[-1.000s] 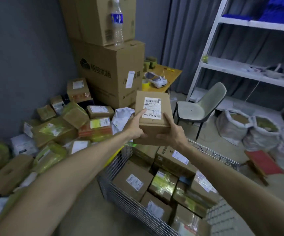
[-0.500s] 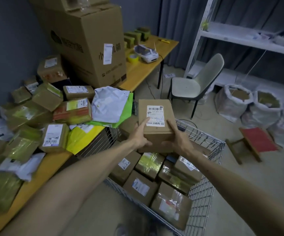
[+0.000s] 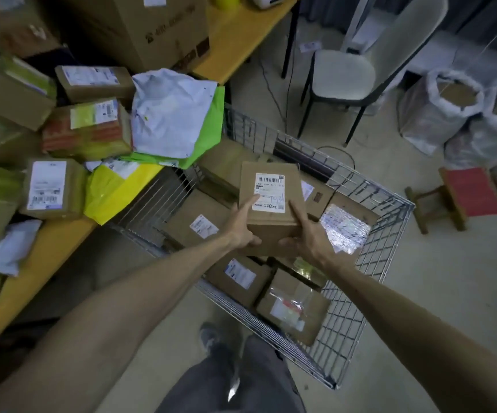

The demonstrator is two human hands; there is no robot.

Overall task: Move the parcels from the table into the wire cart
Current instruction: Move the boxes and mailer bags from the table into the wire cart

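Observation:
A brown cardboard parcel (image 3: 271, 177) with a white barcode label hangs above the middle of the wire cart (image 3: 369, 293). My left hand (image 3: 242, 226) grips its left side, thumb on the label. My right hand (image 3: 307, 236) grips its right side and front corner. Several cardboard parcels (image 3: 238, 275) lie inside the cart beneath it. To the left, the yellow table (image 3: 47, 251) carries many more parcels and plastic mailers (image 3: 170, 114).
A large carton (image 3: 158, 34) stands at the back of the table. A white chair (image 3: 357, 70) is beyond the cart, white sacks (image 3: 438, 111) and a small red-topped stool (image 3: 470, 195) to the right. My leg and shoe (image 3: 217, 347) are near the cart's front.
Both hands have carried the parcel down from over the table edge to above the cart's middle. My view has tilted down toward the cart and floor.

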